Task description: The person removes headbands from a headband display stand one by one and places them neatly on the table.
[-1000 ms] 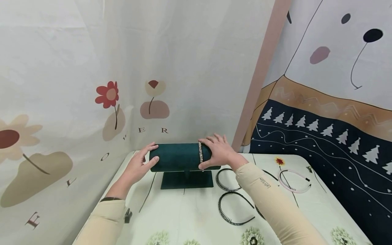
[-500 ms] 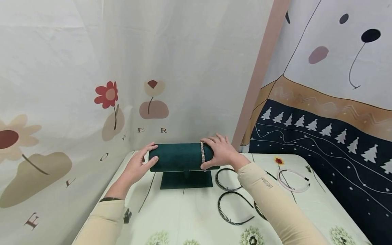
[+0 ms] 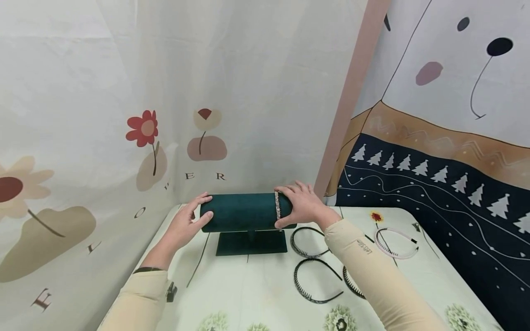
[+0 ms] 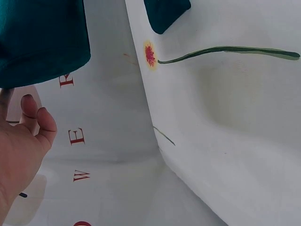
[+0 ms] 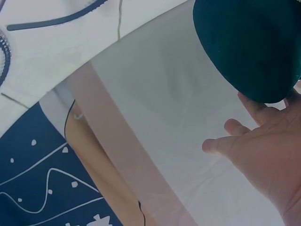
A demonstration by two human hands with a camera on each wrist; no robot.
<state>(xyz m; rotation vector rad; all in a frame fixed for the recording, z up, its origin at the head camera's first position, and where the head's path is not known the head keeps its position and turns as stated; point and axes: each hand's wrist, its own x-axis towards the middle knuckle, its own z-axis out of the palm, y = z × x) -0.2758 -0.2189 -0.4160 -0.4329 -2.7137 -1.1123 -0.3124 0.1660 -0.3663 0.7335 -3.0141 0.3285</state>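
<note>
A dark green velvet display stand (image 3: 238,214), a horizontal roll on a flat base, stands on the table. Its left end is held by my left hand (image 3: 188,221), thumb at the front and fingertips at the upper back. A sparkling rhinestone headband (image 3: 278,206) loops over the roll close to the right end. My right hand (image 3: 304,206) grips this headband, thumb low in front and fingers over the top. In the left wrist view, the left hand (image 4: 28,136) is beneath the roll's end (image 4: 42,42). The right wrist view shows the right hand (image 5: 268,141) by the other end; the headband is mostly hidden there.
Black toothed headbands (image 3: 299,279) lie right of the stand, one partly under the right sleeve (image 3: 368,266). Farther right is a pale pink headband (image 3: 387,250). A small dark object (image 3: 171,292) sits beside the left forearm. Printed curtains (image 3: 256,92) close off the back.
My right hand has slid a little to the right along the roll, and the rhinestone headband has moved with it. The left hand keeps its place on the stand.
</note>
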